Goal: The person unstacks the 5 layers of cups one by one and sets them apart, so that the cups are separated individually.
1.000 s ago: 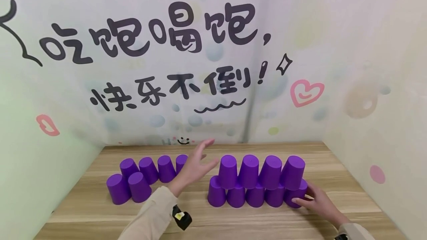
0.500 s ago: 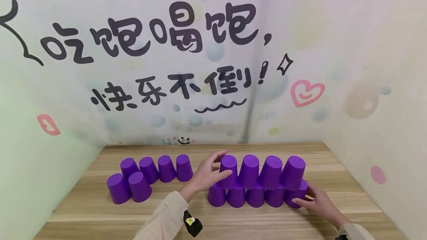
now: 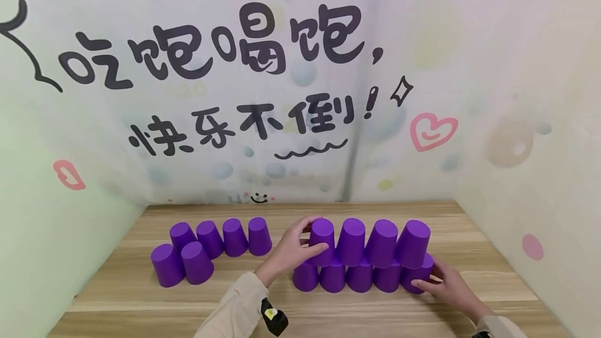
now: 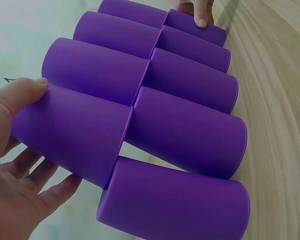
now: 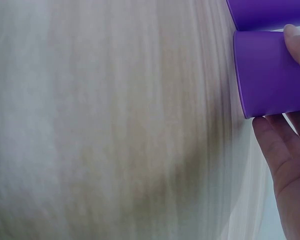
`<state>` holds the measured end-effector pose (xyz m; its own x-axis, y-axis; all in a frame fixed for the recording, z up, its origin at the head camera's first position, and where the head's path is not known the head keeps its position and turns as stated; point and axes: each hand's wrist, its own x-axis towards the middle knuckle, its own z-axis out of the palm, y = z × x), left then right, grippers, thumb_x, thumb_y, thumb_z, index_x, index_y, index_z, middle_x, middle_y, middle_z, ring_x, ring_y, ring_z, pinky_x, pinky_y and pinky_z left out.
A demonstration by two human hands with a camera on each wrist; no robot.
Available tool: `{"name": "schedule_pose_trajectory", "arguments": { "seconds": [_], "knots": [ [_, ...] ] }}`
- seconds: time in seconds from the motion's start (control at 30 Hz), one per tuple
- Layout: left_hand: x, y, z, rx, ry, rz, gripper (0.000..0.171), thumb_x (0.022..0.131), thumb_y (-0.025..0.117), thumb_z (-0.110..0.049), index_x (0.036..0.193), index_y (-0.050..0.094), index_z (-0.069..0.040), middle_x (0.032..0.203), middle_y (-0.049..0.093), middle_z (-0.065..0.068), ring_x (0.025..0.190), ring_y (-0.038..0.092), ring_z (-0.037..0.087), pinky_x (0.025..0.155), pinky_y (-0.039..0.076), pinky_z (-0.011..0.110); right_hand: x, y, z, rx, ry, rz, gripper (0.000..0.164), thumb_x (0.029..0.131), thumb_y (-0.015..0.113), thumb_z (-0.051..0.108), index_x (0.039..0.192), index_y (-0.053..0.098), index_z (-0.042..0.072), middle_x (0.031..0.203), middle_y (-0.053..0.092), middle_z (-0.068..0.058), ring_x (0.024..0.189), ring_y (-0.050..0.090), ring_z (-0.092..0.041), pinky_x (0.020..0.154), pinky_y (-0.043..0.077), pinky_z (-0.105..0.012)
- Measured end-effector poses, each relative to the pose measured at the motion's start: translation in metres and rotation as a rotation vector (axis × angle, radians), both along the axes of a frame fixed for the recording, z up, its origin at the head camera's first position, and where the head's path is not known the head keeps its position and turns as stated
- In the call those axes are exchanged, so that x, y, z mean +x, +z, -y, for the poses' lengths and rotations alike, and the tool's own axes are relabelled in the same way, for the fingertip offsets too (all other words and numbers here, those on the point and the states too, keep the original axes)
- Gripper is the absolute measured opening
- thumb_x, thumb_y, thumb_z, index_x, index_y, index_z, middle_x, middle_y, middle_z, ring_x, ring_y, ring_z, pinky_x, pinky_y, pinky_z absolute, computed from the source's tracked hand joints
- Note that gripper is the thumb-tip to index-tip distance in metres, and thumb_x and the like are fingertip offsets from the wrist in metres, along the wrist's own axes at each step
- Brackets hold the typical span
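Upside-down purple cups stand in two tiers on the right half of the table. My left hand (image 3: 291,248) holds the leftmost upper cup (image 3: 324,239), thumb on its near side and fingers behind. In the left wrist view the thumb touches that cup (image 4: 75,132) near its base, with the fingers along its other side. At the opposite end, my right hand (image 3: 452,287) grips the rightmost lower cup (image 3: 413,277) between thumb and fingers. The right wrist view shows this same cup (image 5: 270,75) beside its neighbour. Upper cups straddle the gaps between lower ones.
On the left of the wooden table (image 3: 141,312), several more upside-down purple cups (image 3: 197,262) stand in a loose group, single-layered. A printed backdrop (image 3: 300,171) rises behind the table, and pale side walls flank it.
My left hand has moved right, from between the two cup groups onto the leftmost upper cup. My right hand has kept its place, and the cups have not shifted.
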<state>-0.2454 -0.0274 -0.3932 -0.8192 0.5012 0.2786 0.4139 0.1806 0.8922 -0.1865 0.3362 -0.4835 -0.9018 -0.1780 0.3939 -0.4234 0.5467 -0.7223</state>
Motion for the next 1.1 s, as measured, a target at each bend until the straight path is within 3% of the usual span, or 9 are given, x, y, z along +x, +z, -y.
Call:
{"name": "schedule_pose_trajectory", "arguments": {
  "seconds": [0.3, 0.47, 0.6, 0.73, 0.87, 0.97, 1.1],
  "knots": [
    [0.002, 0.020, 0.016, 0.041, 0.009, 0.003, 0.054, 0.080, 0.066, -0.013, 0.128, 0.042, -0.007, 0.116, 0.051, 0.010, 0.107, 0.048, 0.025, 0.088, 0.044, 0.037, 0.000, -0.001, -0.001, 0.008, -0.009, 0.002, 0.052, 0.070, 0.073, 0.005, 0.113, 0.049, -0.010, 0.096, 0.062, 0.004, 0.085, 0.057, 0.001, 0.065, 0.052, -0.025],
    [0.002, 0.032, 0.042, 0.036, 0.044, -0.021, 0.055, 0.079, 0.066, -0.013, 0.127, 0.042, -0.006, 0.116, 0.050, 0.012, 0.105, 0.050, 0.026, 0.086, 0.045, 0.035, 0.001, -0.001, -0.001, 0.005, -0.016, 0.010, 0.052, 0.070, 0.073, 0.006, 0.114, 0.049, -0.010, 0.096, 0.062, 0.003, 0.084, 0.057, 0.001, 0.065, 0.053, -0.025],
    [0.002, 0.034, 0.070, 0.022, 0.104, -0.039, 0.055, 0.079, 0.067, -0.012, 0.128, 0.041, -0.007, 0.119, 0.048, 0.014, 0.104, 0.051, 0.030, 0.082, 0.048, 0.035, 0.000, -0.001, -0.001, 0.005, -0.020, 0.015, 0.053, 0.070, 0.073, 0.006, 0.114, 0.049, -0.010, 0.096, 0.063, -0.007, 0.085, 0.057, 0.001, 0.066, 0.053, -0.026],
    [0.005, 0.031, 0.095, -0.016, 0.185, -0.002, 0.056, 0.079, 0.067, -0.015, 0.128, 0.041, -0.011, 0.118, 0.049, 0.015, 0.104, 0.051, 0.032, 0.079, 0.049, 0.034, 0.001, 0.000, 0.000, 0.012, -0.025, 0.024, 0.053, 0.070, 0.073, 0.006, 0.114, 0.048, -0.010, 0.096, 0.061, -0.020, 0.085, 0.056, 0.002, 0.066, 0.052, -0.026],
    [0.009, 0.021, 0.116, -0.061, 0.234, 0.012, 0.057, 0.078, 0.068, -0.017, 0.127, 0.041, -0.007, 0.117, 0.050, 0.018, 0.104, 0.052, 0.034, 0.081, 0.049, 0.038, 0.002, 0.000, -0.001, 0.018, -0.029, 0.031, 0.052, 0.070, 0.073, 0.006, 0.114, 0.049, -0.009, 0.097, 0.060, -0.023, 0.085, 0.056, 0.002, 0.066, 0.052, -0.025],
    [0.011, 0.011, 0.129, -0.098, 0.268, -0.002, 0.057, 0.077, 0.069, -0.017, 0.125, 0.043, -0.005, 0.118, 0.049, 0.019, 0.105, 0.051, 0.035, 0.083, 0.047, 0.039, 0.001, 0.000, -0.001, 0.015, -0.024, 0.030, 0.051, 0.070, 0.073, 0.006, 0.113, 0.050, -0.008, 0.096, 0.062, -0.018, 0.085, 0.056, 0.002, 0.066, 0.052, -0.026],
    [0.012, -0.003, 0.142, -0.153, 0.324, -0.021, 0.057, 0.075, 0.071, -0.015, 0.123, 0.044, -0.003, 0.118, 0.049, 0.020, 0.105, 0.050, 0.038, 0.082, 0.048, 0.039, 0.000, -0.001, -0.002, 0.003, -0.014, 0.030, 0.050, 0.071, 0.073, 0.006, 0.113, 0.050, -0.007, 0.097, 0.063, -0.001, 0.086, 0.056, 0.001, 0.067, 0.052, -0.026]
  ]
}}
